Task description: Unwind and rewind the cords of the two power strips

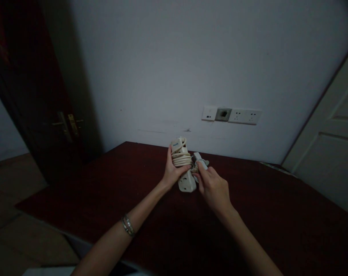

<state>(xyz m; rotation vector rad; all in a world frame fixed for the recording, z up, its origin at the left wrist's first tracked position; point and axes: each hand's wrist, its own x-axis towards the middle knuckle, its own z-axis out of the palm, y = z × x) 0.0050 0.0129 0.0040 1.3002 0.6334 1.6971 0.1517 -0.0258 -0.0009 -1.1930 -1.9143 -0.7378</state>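
Observation:
A cream power strip (183, 165) with its cord wound around its middle is held upright over a dark red-brown table (277, 222). My left hand (173, 171) is wrapped around the strip and its coiled cord from the left side. My right hand (212, 186) is closed on the plug (199, 161) at the end of the cord, just to the right of the strip. A metal bracelet (128, 225) sits on my left wrist.
Wall sockets (231, 115) are set in the white wall behind the table. A dark wooden door with brass handles (66, 124) stands open at the left. A pale panelled door (329, 153) is at the right.

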